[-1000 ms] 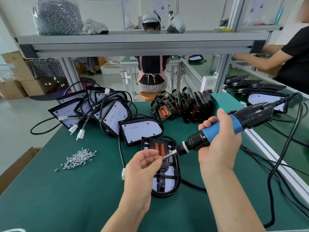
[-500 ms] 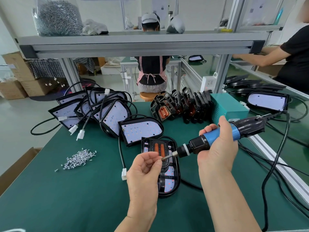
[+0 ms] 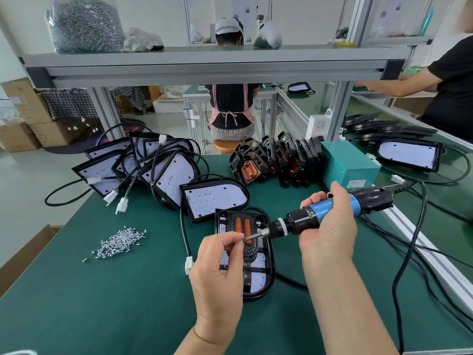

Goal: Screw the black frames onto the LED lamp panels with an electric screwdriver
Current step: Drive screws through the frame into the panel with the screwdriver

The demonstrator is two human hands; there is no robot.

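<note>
An LED lamp panel with a black frame [image 3: 258, 275] laid on it rests on the green table in front of me. My right hand [image 3: 327, 226] grips the blue and black electric screwdriver [image 3: 330, 213], held almost level above the panel, bit pointing left. My left hand [image 3: 220, 262] holds its pinched fingertips at the bit's tip; a screw there is too small to make out. Bare LED panels [image 3: 215, 198] with cables lie in a heap at the back left. A row of black frames [image 3: 276, 160] stands at the back middle.
A pile of small silver screws [image 3: 120, 242] lies left of my hands. A teal power box [image 3: 348, 165] sits at the back right, with black cables trailing along the right edge. A shelf spans overhead. Other people work behind and to the right.
My right hand has lowered the screwdriver's rear end, so the tool lies flatter. My left hand has stayed at the bit tip.
</note>
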